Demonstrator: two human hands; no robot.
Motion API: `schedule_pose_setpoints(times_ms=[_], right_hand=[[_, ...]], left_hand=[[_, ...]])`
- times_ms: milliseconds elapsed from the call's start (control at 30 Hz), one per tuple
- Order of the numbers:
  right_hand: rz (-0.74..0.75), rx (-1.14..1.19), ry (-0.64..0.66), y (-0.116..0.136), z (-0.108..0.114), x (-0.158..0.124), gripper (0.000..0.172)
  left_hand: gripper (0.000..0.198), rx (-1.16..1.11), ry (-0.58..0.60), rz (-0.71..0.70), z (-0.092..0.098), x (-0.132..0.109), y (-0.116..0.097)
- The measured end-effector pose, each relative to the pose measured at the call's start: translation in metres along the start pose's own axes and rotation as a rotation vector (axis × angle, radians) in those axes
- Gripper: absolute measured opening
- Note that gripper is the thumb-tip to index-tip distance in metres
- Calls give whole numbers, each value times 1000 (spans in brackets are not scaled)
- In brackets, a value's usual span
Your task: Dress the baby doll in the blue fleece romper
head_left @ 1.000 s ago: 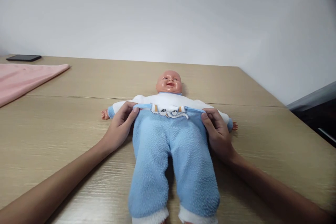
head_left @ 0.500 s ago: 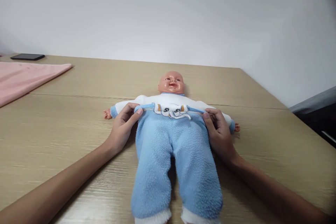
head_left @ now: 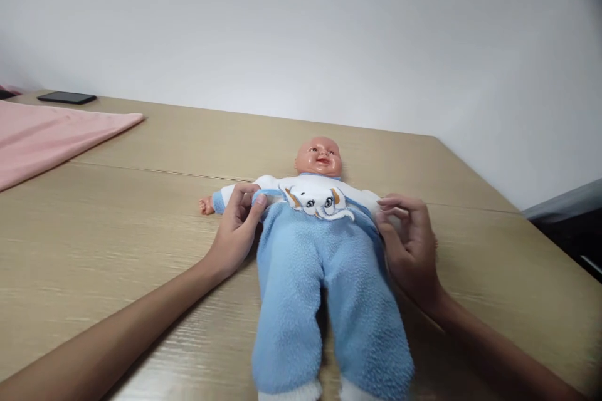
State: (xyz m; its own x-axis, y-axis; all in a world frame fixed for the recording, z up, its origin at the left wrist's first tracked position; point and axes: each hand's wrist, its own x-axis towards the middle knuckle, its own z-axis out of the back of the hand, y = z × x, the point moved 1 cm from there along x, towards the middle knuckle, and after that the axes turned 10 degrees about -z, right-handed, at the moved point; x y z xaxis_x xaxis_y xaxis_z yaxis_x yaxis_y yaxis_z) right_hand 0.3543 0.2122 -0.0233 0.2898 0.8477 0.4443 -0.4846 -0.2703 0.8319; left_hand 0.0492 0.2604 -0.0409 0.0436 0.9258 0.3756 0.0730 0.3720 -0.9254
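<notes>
A baby doll (head_left: pixel 320 155) lies on its back on the table, legs toward me. It wears a white top with blue cuffs and fuzzy light-blue pants (head_left: pixel 291 282). A white elephant patch (head_left: pixel 317 200) with orange ears lies across its front at the waist. My left hand (head_left: pixel 237 225) pinches the blue edge of the pants' waist between thumb and fingers, at the side. Beside the opposite hip, my right hand (head_left: pixel 409 235) is open, thumb and fingers apart. It is close to the doll's sleeve and hides most of that arm.
A pink cloth (head_left: pixel 61 138) is spread at the left of the wooden table (head_left: pixel 155 232). Behind it lies a black phone (head_left: pixel 67 97). A white wall rises at the back. The table's right edge slopes past a dark object (head_left: pixel 574 238).
My right hand has let go of the waist edge and moved outward with its fingers spread. The elephant patch has unfolded upward. The view has shifted slightly.
</notes>
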Motion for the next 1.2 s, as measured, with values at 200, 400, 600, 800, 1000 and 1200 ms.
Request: schedule_pose_setpoints(times_ms=[200,400,600,800,1000,1200], right_hand=[[217,-187,335,86,-39,62,11],[265,-558,1062,127,-142,128,22],[514,-675,1374,117,-216,132,24],[601,-656,1338,117,-213,122,16],[538,-410,1147,116,-177,121,32],[330,-164,976,99,-141,135,45]], left_hand=[[39,-49,-67,-93,0,3,-2],[36,-55,-136,-103,1,1,2],[27,-37,-168,-137,0,0,5],[29,-13,-126,-196,-1,-1,3],[22,-21,13,-438,0,-10,-6],[10,10,70,-549,2,-15,-3]])
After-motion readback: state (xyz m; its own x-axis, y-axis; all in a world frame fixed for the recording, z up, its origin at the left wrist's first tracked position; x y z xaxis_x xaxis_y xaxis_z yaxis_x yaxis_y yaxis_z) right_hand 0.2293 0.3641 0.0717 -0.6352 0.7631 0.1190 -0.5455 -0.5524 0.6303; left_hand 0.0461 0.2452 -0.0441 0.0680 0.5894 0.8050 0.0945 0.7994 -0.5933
